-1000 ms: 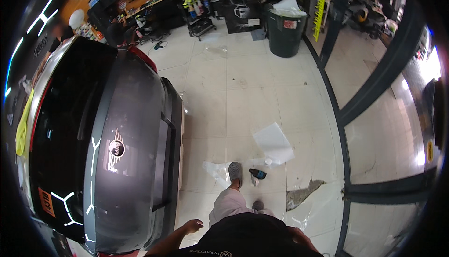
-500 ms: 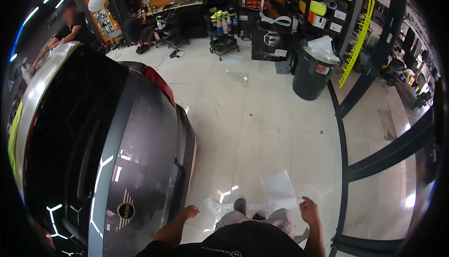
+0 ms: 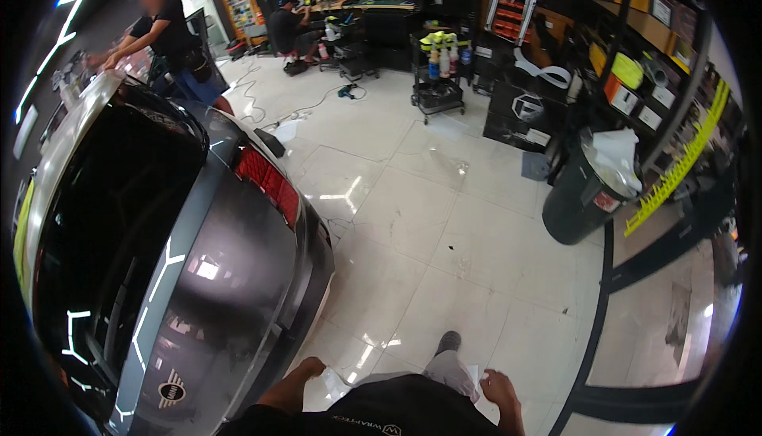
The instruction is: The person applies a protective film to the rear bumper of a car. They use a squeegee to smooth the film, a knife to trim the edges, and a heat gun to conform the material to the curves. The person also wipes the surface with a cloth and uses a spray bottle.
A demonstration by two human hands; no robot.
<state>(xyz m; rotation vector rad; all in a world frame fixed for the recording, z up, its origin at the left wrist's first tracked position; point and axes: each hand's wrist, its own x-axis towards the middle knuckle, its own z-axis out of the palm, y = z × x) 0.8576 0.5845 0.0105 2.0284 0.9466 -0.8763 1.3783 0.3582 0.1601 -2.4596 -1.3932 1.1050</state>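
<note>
Low in the view, my left hand [image 3: 311, 369] hangs beside the rear bumper of a dark grey car [image 3: 222, 301], apart from it. Its fingers are loosely bent, and I see nothing held. A piece of clear or whitish film [image 3: 335, 384] shows on the floor just past this hand. My right hand [image 3: 498, 388] hangs at my other side with loosely curled fingers, slightly apart and with nothing visible in them. Close to it, a bit of white sheet [image 3: 474, 372] shows beside my trouser leg. One grey shoe [image 3: 449, 342] is out in front on the tiles.
A person [image 3: 171, 39] leans over the car's far side; another [image 3: 287, 31] sits by the workbench. Ahead stand a black trolley with spray bottles [image 3: 438, 90], a black box [image 3: 520, 110] and a dark bin [image 3: 575, 198]. Cables and a tool [image 3: 347, 91] lie on the floor. A dark-framed glass partition [image 3: 635, 356] runs along the right.
My view has shifted forward and turned left, showing more of the car's tail light and the person beyond. The floor sheets have mostly passed beneath me. Both hands have swung lower.
</note>
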